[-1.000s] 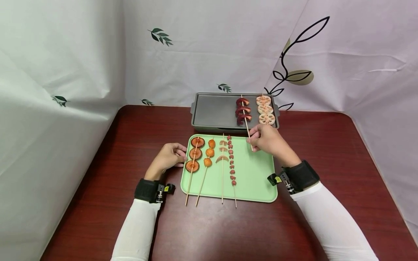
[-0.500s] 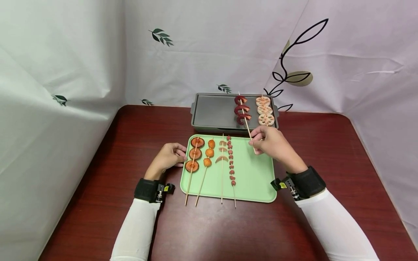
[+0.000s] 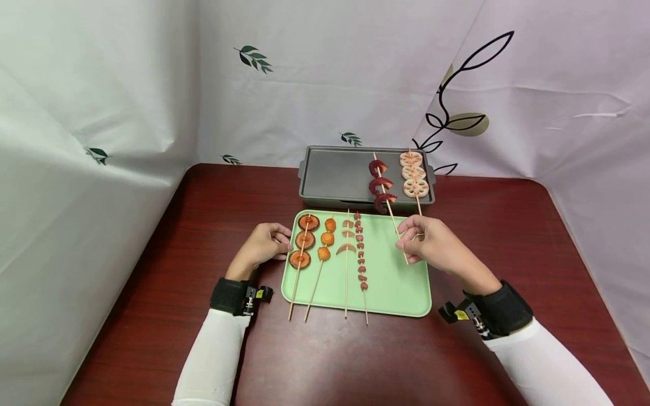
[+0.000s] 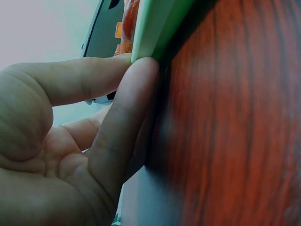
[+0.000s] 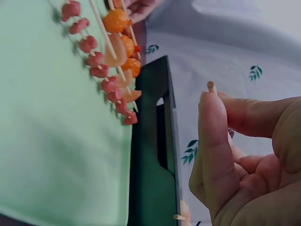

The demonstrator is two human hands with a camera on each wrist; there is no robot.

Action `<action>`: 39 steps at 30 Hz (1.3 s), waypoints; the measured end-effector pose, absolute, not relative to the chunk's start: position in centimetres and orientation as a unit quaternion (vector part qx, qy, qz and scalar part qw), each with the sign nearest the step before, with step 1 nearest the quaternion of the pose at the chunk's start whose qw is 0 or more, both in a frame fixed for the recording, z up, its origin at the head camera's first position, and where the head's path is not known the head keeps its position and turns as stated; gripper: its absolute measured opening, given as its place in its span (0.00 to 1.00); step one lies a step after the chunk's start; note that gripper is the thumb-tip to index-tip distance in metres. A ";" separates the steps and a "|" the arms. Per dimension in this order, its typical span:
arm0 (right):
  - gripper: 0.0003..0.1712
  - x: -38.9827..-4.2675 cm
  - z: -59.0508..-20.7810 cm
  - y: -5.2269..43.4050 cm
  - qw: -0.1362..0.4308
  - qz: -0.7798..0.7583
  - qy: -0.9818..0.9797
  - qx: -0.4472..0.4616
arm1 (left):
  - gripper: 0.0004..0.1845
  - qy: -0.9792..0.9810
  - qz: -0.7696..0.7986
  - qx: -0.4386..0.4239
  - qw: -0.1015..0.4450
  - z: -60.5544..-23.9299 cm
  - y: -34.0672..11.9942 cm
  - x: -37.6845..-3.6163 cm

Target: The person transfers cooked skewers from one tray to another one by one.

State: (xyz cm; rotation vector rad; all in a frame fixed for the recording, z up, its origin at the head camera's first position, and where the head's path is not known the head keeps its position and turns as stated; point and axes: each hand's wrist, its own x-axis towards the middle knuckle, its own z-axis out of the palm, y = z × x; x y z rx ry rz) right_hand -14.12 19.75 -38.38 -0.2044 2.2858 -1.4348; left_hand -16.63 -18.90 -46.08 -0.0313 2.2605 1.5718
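Note:
My right hand [image 3: 417, 239] pinches the stick of a skewer [image 3: 382, 186] of dark red curled pieces, which slants up over the near edge of the grey grill pan [image 3: 335, 175]. In the right wrist view the stick's end [image 5: 211, 86] pokes out above my fingertips [image 5: 214, 136]. My left hand [image 3: 269, 239] rests with curled fingers against the left rim of the light green tray [image 3: 396, 282]; the left wrist view shows fingers [image 4: 127, 127] touching the tray's rim [image 4: 155, 33]. Several skewers lie on the tray: brown discs [image 3: 303, 241], orange balls [image 3: 325, 239], pale crescents [image 3: 346, 234], small red bits [image 3: 360, 251].
A lotus-root skewer [image 3: 414, 177] lies at the right of the grill pan. The dark red wooden table [image 3: 508, 237] is walled by white cloth with leaf prints at the back and both sides.
My right hand has drawn the dark red skewer toward me, from lying on the pan to slanting over its near edge above the tray. The left hand has stayed put.

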 end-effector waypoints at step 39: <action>0.09 -8.0 -42.4 20.6 0.339 -0.513 0.776 -0.139 | 0.18 0.807 0.557 -0.007 0.195 -46.1 -19.0 -16.7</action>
